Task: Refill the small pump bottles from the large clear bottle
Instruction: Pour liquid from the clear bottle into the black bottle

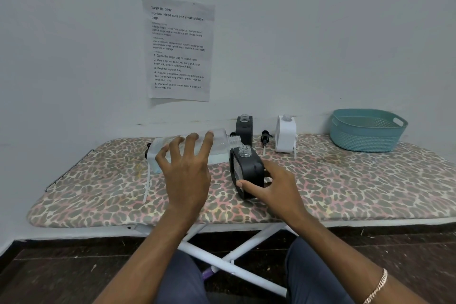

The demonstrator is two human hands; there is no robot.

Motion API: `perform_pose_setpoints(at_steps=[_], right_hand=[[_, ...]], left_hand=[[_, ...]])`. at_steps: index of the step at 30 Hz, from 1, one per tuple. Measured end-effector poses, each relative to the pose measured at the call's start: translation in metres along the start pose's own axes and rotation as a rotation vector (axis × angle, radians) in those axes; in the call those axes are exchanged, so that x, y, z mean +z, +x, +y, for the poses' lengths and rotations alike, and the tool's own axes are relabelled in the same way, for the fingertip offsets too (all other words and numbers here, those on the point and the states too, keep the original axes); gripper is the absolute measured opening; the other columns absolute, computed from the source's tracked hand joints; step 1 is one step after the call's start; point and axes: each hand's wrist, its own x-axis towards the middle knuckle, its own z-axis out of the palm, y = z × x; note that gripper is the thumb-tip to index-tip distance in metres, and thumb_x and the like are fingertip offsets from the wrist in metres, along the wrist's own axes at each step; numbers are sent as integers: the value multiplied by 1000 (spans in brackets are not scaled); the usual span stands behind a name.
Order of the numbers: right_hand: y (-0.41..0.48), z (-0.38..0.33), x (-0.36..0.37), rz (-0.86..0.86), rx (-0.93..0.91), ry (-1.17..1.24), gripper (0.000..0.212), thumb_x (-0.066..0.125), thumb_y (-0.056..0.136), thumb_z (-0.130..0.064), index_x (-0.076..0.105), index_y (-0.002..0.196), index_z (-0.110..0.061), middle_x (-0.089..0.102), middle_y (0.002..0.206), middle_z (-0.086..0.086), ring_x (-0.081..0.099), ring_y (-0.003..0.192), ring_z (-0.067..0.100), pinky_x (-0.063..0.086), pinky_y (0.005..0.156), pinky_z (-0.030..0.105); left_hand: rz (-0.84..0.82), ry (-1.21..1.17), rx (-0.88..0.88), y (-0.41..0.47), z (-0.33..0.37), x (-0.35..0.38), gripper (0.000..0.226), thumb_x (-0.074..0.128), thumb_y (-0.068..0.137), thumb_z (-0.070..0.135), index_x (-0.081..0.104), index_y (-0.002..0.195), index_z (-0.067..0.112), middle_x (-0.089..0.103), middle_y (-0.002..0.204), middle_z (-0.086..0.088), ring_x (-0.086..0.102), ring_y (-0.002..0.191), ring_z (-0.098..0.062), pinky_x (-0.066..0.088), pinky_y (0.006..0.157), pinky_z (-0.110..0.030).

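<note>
Head view: my left hand (185,168) tips the large clear bottle (190,147) sideways, mouth rightward, just above the black pump bottle (246,170) (neck open) that my right hand (274,187) grips.

Leopard-print board cover (345,180), teal basket (365,142)

Teal basket (367,131) on leopard-print board (98,187); wall sheet (179,49), perhaps instructions.

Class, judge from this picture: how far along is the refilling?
Done: all three small bottles are open, with pump heads lying on the board. In hand: the left hand tips the large bottle toward the near black bottle, steadied by the right hand. Left: the far black bottle, the white bottle, and refitting pumps.
</note>
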Motion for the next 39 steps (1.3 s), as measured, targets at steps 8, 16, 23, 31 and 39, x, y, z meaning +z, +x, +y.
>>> perform_pose_setpoints(at_steps=[8, 16, 23, 31, 39], right_hand=[[1, 0, 0, 0, 1, 2, 59, 85, 75, -59, 69, 121, -24, 70, 106, -16, 64, 100, 2, 55, 85, 22], [0, 1, 1, 3, 0, 16, 57, 84, 74, -59, 70, 118, -26, 69, 104, -19, 62, 98, -6, 49, 80, 12], [0, 2, 1, -3, 6, 27, 54, 85, 75, -58, 70, 117, -28, 68, 103, -22, 60, 98, -10, 47, 79, 8], [0, 1, 0, -7, 2, 22, 55, 86, 75, -56, 69, 120, -28, 67, 103, -20, 61, 97, -5, 47, 79, 9], [1, 0, 0, -8, -1, 23, 57, 85, 75, -57, 69, 122, -28, 69, 106, -19, 63, 99, -3, 49, 81, 12]], left_hand=[[-6, -3, -4, 0, 0, -2, 79, 65, 73, -2, 56, 144, 29, 63, 135, -5, 52, 125, -37, 35, 97, -56], [10, -10, -10, 0, 0, -1, 80, 67, 71, -5, 56, 144, 29, 63, 134, -5, 52, 125, -37, 36, 97, -57], [20, -10, -7, 1, 0, 0, 82, 70, 71, -6, 57, 144, 28, 63, 134, -5, 51, 125, -36, 36, 97, -58], [18, -7, -9, 1, 0, 0, 82, 69, 70, -5, 57, 144, 29, 62, 134, -4, 50, 125, -36, 36, 97, -57], [14, -2, -8, 1, -1, -1, 80, 67, 72, -3, 57, 144, 29, 62, 135, -5, 51, 125, -36, 37, 97, -57]])
